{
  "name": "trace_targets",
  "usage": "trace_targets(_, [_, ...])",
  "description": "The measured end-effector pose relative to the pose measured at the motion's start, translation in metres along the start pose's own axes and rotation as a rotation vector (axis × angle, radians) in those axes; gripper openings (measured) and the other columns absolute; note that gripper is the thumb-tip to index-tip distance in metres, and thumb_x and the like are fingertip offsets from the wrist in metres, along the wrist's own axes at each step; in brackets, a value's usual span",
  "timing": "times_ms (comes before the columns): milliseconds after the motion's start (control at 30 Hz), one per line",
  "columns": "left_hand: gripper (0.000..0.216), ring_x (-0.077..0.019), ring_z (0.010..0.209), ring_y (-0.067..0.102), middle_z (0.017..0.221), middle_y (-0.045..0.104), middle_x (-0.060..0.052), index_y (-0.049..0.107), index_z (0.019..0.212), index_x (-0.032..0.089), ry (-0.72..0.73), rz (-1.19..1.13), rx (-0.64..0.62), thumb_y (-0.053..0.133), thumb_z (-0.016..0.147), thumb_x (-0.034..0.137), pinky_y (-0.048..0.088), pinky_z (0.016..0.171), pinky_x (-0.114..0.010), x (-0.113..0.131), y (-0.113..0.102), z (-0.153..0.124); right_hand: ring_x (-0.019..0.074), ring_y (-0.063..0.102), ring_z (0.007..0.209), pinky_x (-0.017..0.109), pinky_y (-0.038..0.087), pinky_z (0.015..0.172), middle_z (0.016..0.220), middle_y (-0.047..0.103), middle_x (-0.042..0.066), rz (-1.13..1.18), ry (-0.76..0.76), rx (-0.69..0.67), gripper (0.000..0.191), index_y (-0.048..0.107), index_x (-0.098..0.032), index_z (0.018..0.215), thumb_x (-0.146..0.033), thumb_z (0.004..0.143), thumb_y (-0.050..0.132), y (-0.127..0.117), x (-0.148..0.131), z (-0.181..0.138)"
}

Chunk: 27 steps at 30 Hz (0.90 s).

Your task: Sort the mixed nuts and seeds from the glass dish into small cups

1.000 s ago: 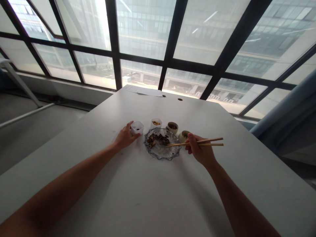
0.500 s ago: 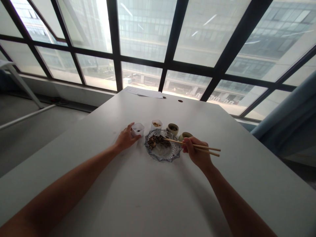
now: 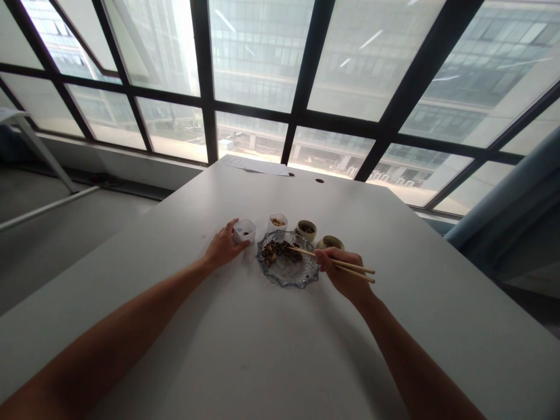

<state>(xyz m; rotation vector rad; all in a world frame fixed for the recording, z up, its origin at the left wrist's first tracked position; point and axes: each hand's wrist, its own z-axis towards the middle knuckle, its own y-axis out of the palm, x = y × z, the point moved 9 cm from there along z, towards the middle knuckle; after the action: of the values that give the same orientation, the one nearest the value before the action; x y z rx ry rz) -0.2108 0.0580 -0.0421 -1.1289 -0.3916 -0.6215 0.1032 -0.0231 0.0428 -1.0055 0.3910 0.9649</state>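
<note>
My left hand (image 3: pixel 223 245) is wrapped round the near left side of a small white cup (image 3: pixel 245 232), thumb and fingers on its wall; a little dark matter lies inside it. Between my fingers, my right hand (image 3: pixel 343 271) grips a pair of wooden chopsticks (image 3: pixel 350 268). Their tips reach into a pile of dark striped seeds (image 3: pixel 280 251), mixed with some lighter brown pieces, on a scalloped clear glass plate (image 3: pixel 289 284). Whether the tips pinch a seed is too small to tell.
Behind the plate stand a white cup (image 3: pixel 278 223) with light brown pieces, an olive-coloured cup (image 3: pixel 306 230) with dark contents, and another olive cup (image 3: pixel 331 242) close to my right hand. Paper sheets (image 3: pixel 262 167) lie at the far edge of the white table (image 3: pixel 271 350), near the windows.
My right hand has moved left with the chopsticks, uncovering more of the right olive cup. The tips have shifted slightly left in the seed pile. My left hand stays at the white cup.
</note>
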Motion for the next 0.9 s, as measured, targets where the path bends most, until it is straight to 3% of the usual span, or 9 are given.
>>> trace_targets(267, [0.079,-0.0329,0.111,0.066,0.122,0.066,-0.018,0.040,0.145,0.016,-0.012,0.004,-0.018,0.071,0.079,0.047,0.051,0.098,-0.050,0.000,0.001,0.000,0.0169,0.064,0.048,0.029,0.055,0.047,0.058,0.068,0.004,0.102,0.102,0.003,0.042,0.068,-0.021,0.069,-0.057,0.088,0.064,0.000,0.013,-0.002])
trace_targets(500, [0.072,-0.0295,0.115,0.063,0.132,0.062,-0.015,0.043,0.141,0.020,0.054,-0.102,0.044,0.071,0.077,0.036,0.051,0.100,-0.048,0.006,-0.006,-0.002,0.0158,0.060,0.040,0.027,0.051,0.039,0.055,0.069,0.005,0.306,0.213,0.213,0.049,0.070,-0.017,0.070,-0.064,0.082,0.067,-0.022,0.021,0.004])
trace_targets(633, [0.066,-0.0281,0.118,0.061,0.137,0.058,-0.014,0.045,0.137,0.020,0.133,-0.173,0.095,0.068,0.075,0.031,0.051,0.102,-0.047,0.014,-0.013,-0.003,0.0153,0.060,0.041,0.027,0.051,0.040,0.054,0.069,0.005,0.330,0.182,0.232,0.048,0.071,-0.017,0.070,-0.063,0.081,0.069,-0.030,0.013,0.006])
trace_targets(900, [0.066,-0.0277,0.116,0.062,0.133,0.062,-0.012,0.046,0.136,0.023,0.126,-0.186,0.059,0.071,0.076,0.033,0.051,0.102,-0.048,0.019,-0.009,-0.005,0.0168,0.059,0.037,0.029,0.049,0.036,0.054,0.069,0.005,0.433,0.210,0.283,0.048,0.069,-0.018,0.073,-0.066,0.082,0.066,-0.010,-0.001,0.005])
